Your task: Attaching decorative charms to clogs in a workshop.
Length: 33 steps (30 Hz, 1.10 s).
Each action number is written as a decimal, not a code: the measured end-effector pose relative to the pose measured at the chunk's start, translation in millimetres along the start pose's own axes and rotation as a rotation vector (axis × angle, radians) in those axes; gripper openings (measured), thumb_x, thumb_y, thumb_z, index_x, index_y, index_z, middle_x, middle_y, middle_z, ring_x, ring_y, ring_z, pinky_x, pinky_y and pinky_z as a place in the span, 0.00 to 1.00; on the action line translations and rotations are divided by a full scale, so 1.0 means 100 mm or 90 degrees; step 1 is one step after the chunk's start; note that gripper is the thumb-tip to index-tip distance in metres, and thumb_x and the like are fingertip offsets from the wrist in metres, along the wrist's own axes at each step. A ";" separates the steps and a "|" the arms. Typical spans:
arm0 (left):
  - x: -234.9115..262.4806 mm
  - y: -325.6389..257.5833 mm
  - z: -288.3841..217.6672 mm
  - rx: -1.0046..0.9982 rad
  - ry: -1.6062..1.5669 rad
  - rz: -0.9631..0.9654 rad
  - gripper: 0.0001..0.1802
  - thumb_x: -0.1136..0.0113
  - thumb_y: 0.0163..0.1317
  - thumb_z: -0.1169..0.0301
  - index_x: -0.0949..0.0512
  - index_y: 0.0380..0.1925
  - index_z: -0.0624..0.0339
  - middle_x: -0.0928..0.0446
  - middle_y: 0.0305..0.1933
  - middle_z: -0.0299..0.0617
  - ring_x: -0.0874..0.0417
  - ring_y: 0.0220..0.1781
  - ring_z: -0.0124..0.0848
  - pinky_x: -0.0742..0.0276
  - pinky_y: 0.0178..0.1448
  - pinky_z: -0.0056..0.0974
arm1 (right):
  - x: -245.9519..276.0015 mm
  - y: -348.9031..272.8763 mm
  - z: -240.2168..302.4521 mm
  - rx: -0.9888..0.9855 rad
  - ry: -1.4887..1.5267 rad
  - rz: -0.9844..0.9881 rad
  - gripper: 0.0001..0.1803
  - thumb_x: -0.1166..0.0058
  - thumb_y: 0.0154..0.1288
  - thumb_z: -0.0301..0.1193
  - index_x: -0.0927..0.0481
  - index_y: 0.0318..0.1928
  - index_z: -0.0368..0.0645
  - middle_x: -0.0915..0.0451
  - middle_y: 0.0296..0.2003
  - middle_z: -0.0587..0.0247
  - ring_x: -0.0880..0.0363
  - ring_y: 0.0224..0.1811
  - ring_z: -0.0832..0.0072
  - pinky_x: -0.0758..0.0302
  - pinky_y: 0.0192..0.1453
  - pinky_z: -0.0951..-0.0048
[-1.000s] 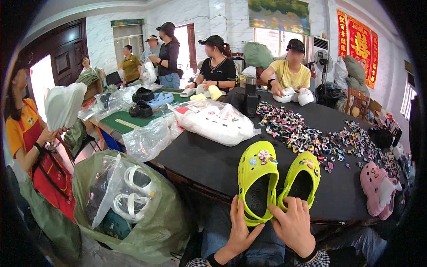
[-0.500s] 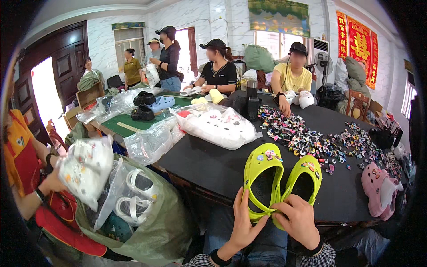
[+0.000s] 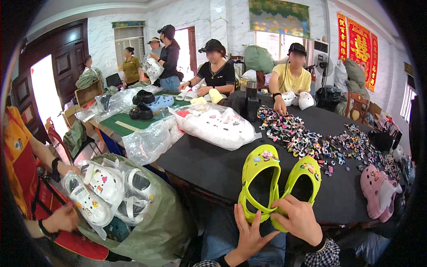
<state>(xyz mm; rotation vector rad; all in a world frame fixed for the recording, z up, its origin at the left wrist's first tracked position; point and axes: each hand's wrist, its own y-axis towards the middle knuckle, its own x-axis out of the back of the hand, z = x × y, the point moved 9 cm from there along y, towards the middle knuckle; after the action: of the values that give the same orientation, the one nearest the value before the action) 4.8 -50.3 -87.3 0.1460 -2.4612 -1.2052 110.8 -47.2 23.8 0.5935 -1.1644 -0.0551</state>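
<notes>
A pair of lime-green clogs stands heel toward me at the near edge of the black table, with colourful charms on the toes. My left hand (image 3: 250, 236) has its fingers stretched out against the heel of the left clog (image 3: 251, 175), thumb spread away. My right hand (image 3: 300, 220) is closed at the heels where the two clogs meet, thumb and fingers pinching the right clog (image 3: 315, 175). Its exact hold is partly hidden by the fingers.
The black table (image 3: 209, 178) bears a heap of small charms (image 3: 293, 131), a pink clog pair (image 3: 378, 191) and a bagged white pair (image 3: 218, 124). At left a co-worker's hand (image 3: 62, 218) is by a green sack (image 3: 155, 227) of white clogs. Others work across the table.
My left thumb has moved away from the heel, and the left hand sits slightly lower. The clogs have barely shifted. At left, the co-worker's bagged white clogs have come down into the sack.
</notes>
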 end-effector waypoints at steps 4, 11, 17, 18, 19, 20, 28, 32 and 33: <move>-0.03 -0.05 0.02 0.010 0.021 -0.018 0.58 0.22 0.44 0.50 0.47 0.71 0.49 0.62 0.72 0.73 0.59 0.73 0.74 0.51 0.70 0.72 | -0.03 0.03 0.01 0.004 0.025 0.044 0.13 0.35 0.56 0.37 0.21 0.39 0.48 0.25 0.29 0.60 0.21 0.24 0.59 0.25 0.27 0.61; -0.04 -0.01 0.00 0.011 0.012 -0.027 0.57 0.22 0.44 0.51 0.46 0.71 0.45 0.63 0.72 0.71 0.59 0.73 0.75 0.49 0.70 0.72 | -0.09 0.09 0.02 -0.018 -0.035 0.144 0.12 0.37 0.57 0.35 0.21 0.39 0.45 0.23 0.28 0.58 0.20 0.27 0.59 0.25 0.30 0.61; -0.06 -0.08 -0.04 -0.003 0.004 -0.053 0.56 0.22 0.43 0.50 0.45 0.70 0.45 0.61 0.72 0.70 0.59 0.73 0.74 0.48 0.69 0.72 | -0.13 0.03 -0.05 0.022 -0.001 0.168 0.12 0.40 0.62 0.38 0.23 0.41 0.47 0.21 0.27 0.57 0.20 0.27 0.55 0.25 0.28 0.58; -0.06 -0.09 -0.06 -0.001 0.002 -0.053 0.55 0.22 0.44 0.51 0.44 0.70 0.44 0.61 0.72 0.69 0.58 0.72 0.74 0.47 0.69 0.72 | -0.09 0.02 -0.03 0.022 -0.004 0.167 0.12 0.40 0.62 0.38 0.23 0.41 0.47 0.21 0.27 0.57 0.20 0.27 0.55 0.25 0.28 0.58; -0.05 -0.09 -0.06 0.003 0.004 -0.054 0.53 0.23 0.46 0.52 0.44 0.69 0.44 0.60 0.72 0.68 0.57 0.72 0.74 0.47 0.69 0.72 | -0.06 0.02 -0.02 -0.001 0.023 0.178 0.13 0.39 0.61 0.38 0.22 0.40 0.44 0.22 0.27 0.55 0.20 0.28 0.56 0.26 0.29 0.59; -0.07 -0.13 -0.04 0.004 0.005 -0.058 0.53 0.23 0.46 0.52 0.44 0.69 0.44 0.60 0.72 0.68 0.57 0.72 0.74 0.47 0.69 0.72 | -0.02 0.02 -0.01 -0.024 0.049 0.189 0.15 0.37 0.59 0.38 0.22 0.39 0.41 0.23 0.27 0.54 0.21 0.29 0.56 0.27 0.31 0.60; 0.03 -0.26 -0.37 -0.163 -0.039 -0.055 0.38 0.27 0.48 0.66 0.37 0.59 0.50 0.52 0.71 0.65 0.47 0.69 0.73 0.44 0.66 0.76 | 0.47 -0.08 -0.20 -0.045 0.044 0.136 0.17 0.32 0.54 0.36 0.21 0.35 0.37 0.24 0.26 0.54 0.23 0.28 0.56 0.29 0.31 0.64; 0.11 -0.21 -0.45 -0.165 -0.121 -0.051 0.35 0.28 0.51 0.67 0.36 0.58 0.51 0.50 0.71 0.63 0.45 0.70 0.69 0.43 0.67 0.73 | 0.61 -0.11 -0.30 -0.045 0.037 0.111 0.17 0.30 0.52 0.34 0.22 0.32 0.35 0.22 0.26 0.54 0.23 0.27 0.57 0.29 0.31 0.64; 0.12 -0.21 -0.45 -0.169 -0.124 -0.035 0.34 0.30 0.53 0.66 0.36 0.59 0.52 0.49 0.71 0.64 0.45 0.70 0.69 0.42 0.67 0.73 | 0.67 -0.11 -0.30 -0.039 0.046 0.073 0.16 0.30 0.51 0.33 0.22 0.31 0.35 0.23 0.26 0.54 0.23 0.27 0.58 0.30 0.31 0.65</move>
<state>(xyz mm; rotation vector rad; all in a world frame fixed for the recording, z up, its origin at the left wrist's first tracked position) 10.2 -99.6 -75.3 0.0231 -2.4407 -1.6251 167.2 -66.8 67.8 0.4701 -1.1199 0.0282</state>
